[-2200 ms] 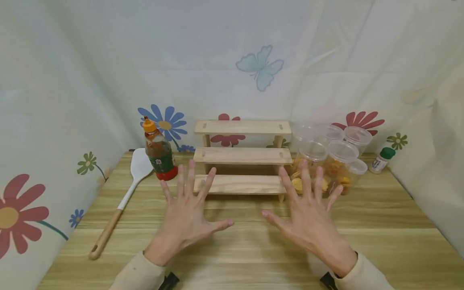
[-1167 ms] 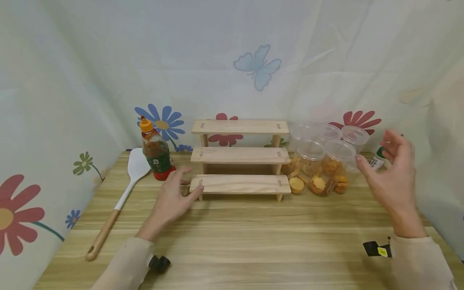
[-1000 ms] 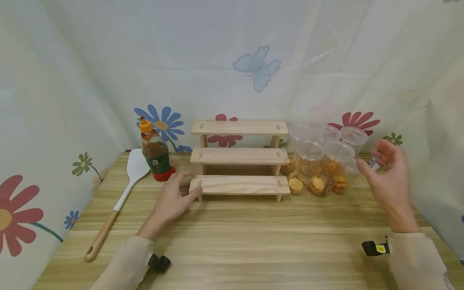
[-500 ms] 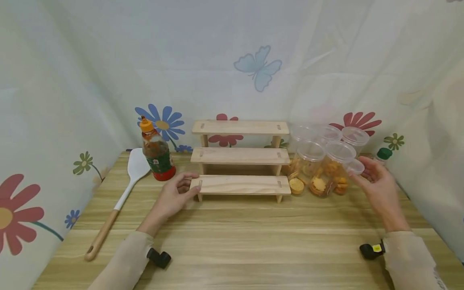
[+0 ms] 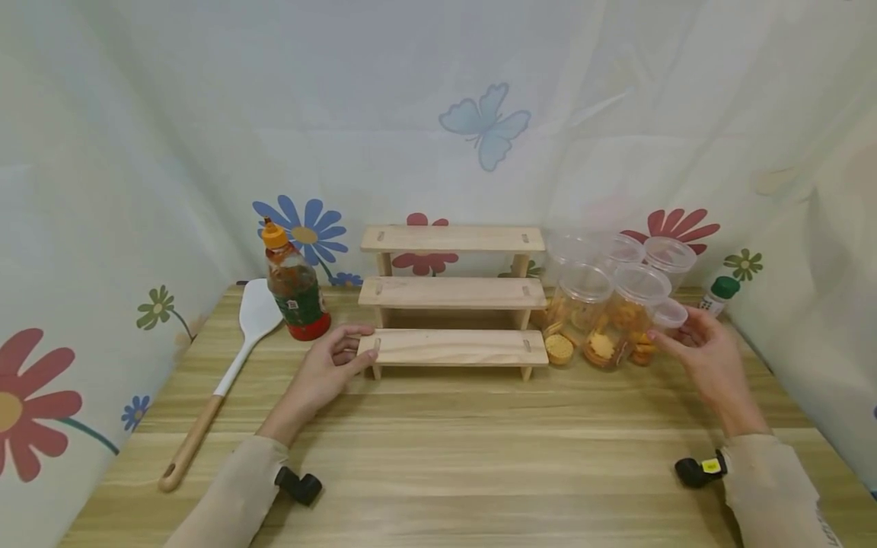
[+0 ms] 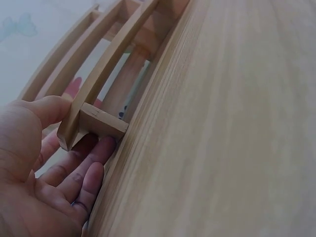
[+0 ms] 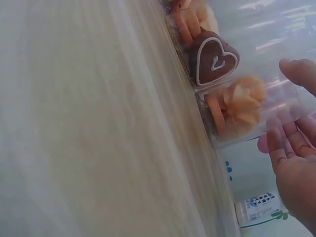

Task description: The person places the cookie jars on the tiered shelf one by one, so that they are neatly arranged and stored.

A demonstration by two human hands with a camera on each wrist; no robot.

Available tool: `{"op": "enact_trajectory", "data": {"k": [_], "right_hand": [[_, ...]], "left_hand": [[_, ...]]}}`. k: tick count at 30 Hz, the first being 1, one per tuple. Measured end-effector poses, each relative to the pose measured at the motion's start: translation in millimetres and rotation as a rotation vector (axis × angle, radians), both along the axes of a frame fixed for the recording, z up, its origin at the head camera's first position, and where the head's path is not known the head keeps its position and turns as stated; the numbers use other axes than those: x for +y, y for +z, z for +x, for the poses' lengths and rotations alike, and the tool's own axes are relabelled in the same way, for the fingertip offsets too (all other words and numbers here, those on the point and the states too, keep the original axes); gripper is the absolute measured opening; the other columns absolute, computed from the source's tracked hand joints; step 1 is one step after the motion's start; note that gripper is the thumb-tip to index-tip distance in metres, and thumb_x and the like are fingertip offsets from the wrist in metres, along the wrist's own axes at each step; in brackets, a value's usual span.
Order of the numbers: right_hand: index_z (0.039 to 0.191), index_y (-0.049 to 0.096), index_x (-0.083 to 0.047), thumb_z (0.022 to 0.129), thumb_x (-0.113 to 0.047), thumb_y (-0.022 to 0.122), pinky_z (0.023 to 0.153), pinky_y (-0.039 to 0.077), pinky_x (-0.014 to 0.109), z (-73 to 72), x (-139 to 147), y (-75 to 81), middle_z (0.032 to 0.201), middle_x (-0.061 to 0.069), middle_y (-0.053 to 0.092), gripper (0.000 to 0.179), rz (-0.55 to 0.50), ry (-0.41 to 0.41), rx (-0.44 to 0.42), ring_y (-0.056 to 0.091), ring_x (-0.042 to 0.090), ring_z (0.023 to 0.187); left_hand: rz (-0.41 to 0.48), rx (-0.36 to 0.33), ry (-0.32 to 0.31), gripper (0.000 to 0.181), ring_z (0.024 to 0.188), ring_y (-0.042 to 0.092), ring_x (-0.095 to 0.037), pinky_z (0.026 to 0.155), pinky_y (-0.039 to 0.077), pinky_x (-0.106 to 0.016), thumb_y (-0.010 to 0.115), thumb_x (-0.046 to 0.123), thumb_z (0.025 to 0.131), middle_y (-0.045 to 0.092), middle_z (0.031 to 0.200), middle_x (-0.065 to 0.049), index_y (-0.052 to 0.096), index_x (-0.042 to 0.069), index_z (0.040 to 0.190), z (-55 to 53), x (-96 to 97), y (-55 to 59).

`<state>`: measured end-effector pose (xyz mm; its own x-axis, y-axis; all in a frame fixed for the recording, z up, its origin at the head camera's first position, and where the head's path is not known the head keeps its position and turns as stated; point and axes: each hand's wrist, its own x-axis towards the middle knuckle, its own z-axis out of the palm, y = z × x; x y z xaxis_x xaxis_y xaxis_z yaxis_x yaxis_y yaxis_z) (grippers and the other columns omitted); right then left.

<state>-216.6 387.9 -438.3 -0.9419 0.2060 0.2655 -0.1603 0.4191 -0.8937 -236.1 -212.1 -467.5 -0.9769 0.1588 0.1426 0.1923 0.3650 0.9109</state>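
A three-step wooden display stand (image 5: 452, 292) stands mid-table. My left hand (image 5: 318, 380) holds the left end of its lowest step. In the left wrist view, the thumb presses on the board's face and the fingers curl behind it, by the stand's leg (image 6: 102, 121). At the right, my right hand (image 5: 715, 371) grips a small clear snack jar (image 5: 669, 313), thumb in front and fingers on the far side. Orange, ruffled snacks (image 7: 242, 106) show inside that jar in the right wrist view, beside a larger jar with a heart-shaped brown cookie (image 7: 216, 59).
Several taller clear jars (image 5: 640, 285) of snacks crowd the stand's right side. A green-capped shaker bottle (image 5: 722, 289) stands behind my right hand. To the left are a sauce bottle (image 5: 298, 301) and a white spatula (image 5: 256, 312) with a wooden handle. A floral curtain (image 5: 384, 114) closes the back.
Both hands were spread over the table. The left moved to the stand's left end and took hold; the right swung out right, then came in to the small jar.
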Motion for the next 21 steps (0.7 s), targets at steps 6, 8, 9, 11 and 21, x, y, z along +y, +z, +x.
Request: {"op": "enact_trajectory", "data": {"k": [6, 8, 9, 11, 21], "right_hand": [[0.144, 0.062, -0.014, 0.103, -0.015, 0.083, 0.088, 0.051, 0.006, -0.9, 1.0, -0.8, 0.116, -0.025, 0.063, 0.046, 0.048, -0.016, -0.034, 0.062, -0.004, 0.104], [0.145, 0.062, -0.012, 0.103, -0.016, 0.083, 0.088, 0.051, 0.005, -0.7, 0.9, -0.4, 0.116, -0.026, 0.062, 0.047, 0.056, -0.024, -0.046, 0.062, -0.005, 0.105], [0.145, 0.062, -0.012, 0.103, -0.017, 0.083, 0.088, 0.051, 0.005, -0.5, 0.8, 0.1, 0.116, -0.026, 0.062, 0.048, 0.059, -0.028, -0.051, 0.062, -0.005, 0.105], [0.146, 0.062, -0.012, 0.103, -0.018, 0.084, 0.088, 0.051, 0.005, 0.0, 0.0, 1.3, 0.117, -0.026, 0.062, 0.049, 0.061, -0.033, -0.056, 0.062, -0.006, 0.106], [0.138, 0.065, -0.023, 0.101, -0.017, 0.085, 0.086, 0.051, 0.005, 5.3, -0.5, 17.5, 0.115, -0.026, 0.064, 0.043, 0.043, -0.057, -0.021, 0.062, -0.003, 0.103]], "left_hand": [[0.015, -0.003, -0.009, 0.043, 0.113, 0.07, -0.022, 0.093, 0.054, -0.022, 0.08, 0.019, 0.106, 0.076, 0.123, -0.017, 0.068, 0.009, 0.146, 0.5, -0.9, -1.0], [0.017, -0.005, -0.013, 0.043, 0.113, 0.07, -0.022, 0.094, 0.054, -0.023, 0.08, 0.02, 0.107, 0.076, 0.123, -0.017, 0.067, 0.01, 0.146, 0.1, -1.0, -1.2], [0.018, -0.004, -0.014, 0.043, 0.113, 0.07, -0.023, 0.094, 0.054, -0.023, 0.08, 0.02, 0.107, 0.077, 0.124, -0.016, 0.067, 0.01, 0.146, 0.1, -1.0, -1.2], [0.02, -0.004, -0.017, 0.043, 0.114, 0.07, -0.023, 0.093, 0.054, -0.023, 0.08, 0.021, 0.107, 0.077, 0.124, -0.016, 0.067, 0.011, 0.147, 0.0, -1.1, -1.2], [0.027, -0.015, -0.015, 0.044, 0.114, 0.07, -0.026, 0.09, 0.055, -0.024, 0.08, 0.023, 0.107, 0.077, 0.125, -0.016, 0.067, 0.013, 0.147, 1.9, -0.4, -2.2]]}}
